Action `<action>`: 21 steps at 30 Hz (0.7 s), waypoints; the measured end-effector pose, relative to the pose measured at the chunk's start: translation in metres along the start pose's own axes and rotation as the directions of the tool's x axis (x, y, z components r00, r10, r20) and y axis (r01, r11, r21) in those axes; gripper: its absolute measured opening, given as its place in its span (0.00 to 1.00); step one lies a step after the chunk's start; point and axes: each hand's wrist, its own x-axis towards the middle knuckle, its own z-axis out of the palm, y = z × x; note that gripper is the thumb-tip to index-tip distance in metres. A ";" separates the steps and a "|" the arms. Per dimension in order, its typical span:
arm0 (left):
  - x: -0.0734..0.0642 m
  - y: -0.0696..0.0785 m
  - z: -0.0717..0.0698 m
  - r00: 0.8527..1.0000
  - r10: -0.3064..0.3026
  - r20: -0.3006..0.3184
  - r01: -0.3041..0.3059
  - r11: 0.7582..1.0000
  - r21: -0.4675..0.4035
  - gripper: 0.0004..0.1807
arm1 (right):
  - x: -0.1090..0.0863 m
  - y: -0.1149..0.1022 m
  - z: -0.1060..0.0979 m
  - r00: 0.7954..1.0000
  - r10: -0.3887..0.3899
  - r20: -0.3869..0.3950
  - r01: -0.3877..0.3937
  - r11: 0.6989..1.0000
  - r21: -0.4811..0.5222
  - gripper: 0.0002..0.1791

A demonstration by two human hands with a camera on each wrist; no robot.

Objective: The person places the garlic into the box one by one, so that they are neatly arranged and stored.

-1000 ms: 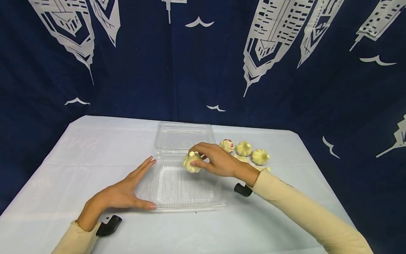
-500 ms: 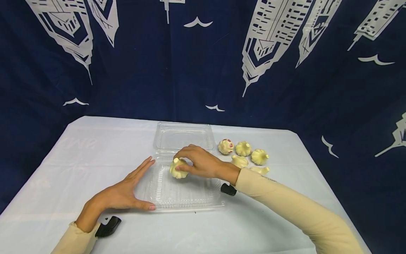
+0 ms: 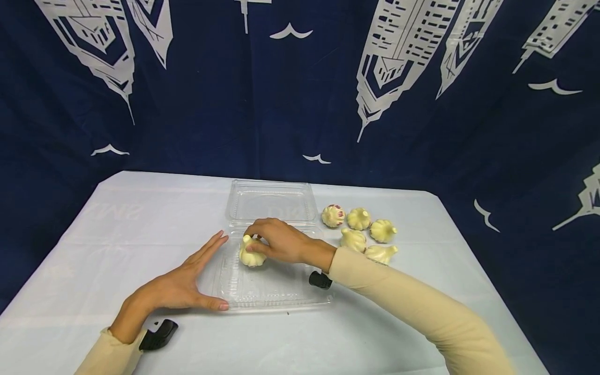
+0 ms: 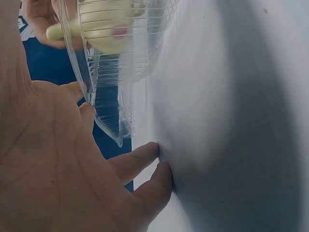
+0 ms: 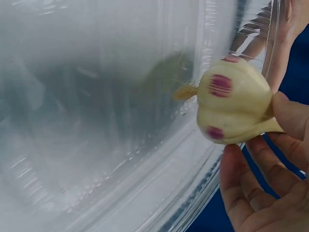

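Observation:
My right hand [image 3: 281, 242] pinches a garlic bulb [image 3: 251, 252] between thumb and fingers over the left part of a clear plastic clamshell box [image 3: 281, 299]. Purple patches mark that cream-coloured garlic bulb [image 5: 236, 104] in the right wrist view, and its root tuft faces the box floor. The left hand [image 3: 180, 284] is spread at the box's left side, thumb by the near corner and fingers by the far one. In the left wrist view two fingertips [image 4: 153, 151] of it touch the table, and the garlic shows through the ribbed box wall [image 4: 113, 63].
The box's lid [image 3: 272, 203] lies folded back behind it. Right of the box sit several more garlic bulbs, among them a purple-marked bulb [image 3: 333, 216] and a pale bulb [image 3: 383, 230]. White cloth covers the table [image 3: 140, 219]; a dark blue printed curtain [image 3: 211, 104] hangs behind.
My right hand has carried the garlic bulb leftward and slightly nearer across the box. Bulbs once covered by the right arm now show. The left hand has stayed in place.

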 end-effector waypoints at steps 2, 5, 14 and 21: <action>0.000 0.000 0.000 1.000 0.002 0.000 -0.002 1.000 -0.007 0.70 | 0.004 -0.003 0.001 1.000 0.021 0.004 -0.021 1.000 -0.018 0.15; -0.001 0.000 0.000 1.000 0.006 -0.001 -0.006 1.000 -0.006 0.70 | 0.009 -0.006 0.003 0.998 0.056 0.008 -0.055 0.998 -0.032 0.16; -0.002 0.000 0.000 1.000 0.014 -0.004 -0.014 1.000 -0.021 0.71 | 0.020 -0.011 0.009 0.993 0.118 0.007 -0.117 0.991 -0.067 0.13; -0.001 -0.001 0.001 1.000 0.019 -0.004 -0.019 1.000 -0.017 0.71 | 0.025 -0.010 0.011 0.988 0.153 -0.022 -0.154 0.984 -0.087 0.12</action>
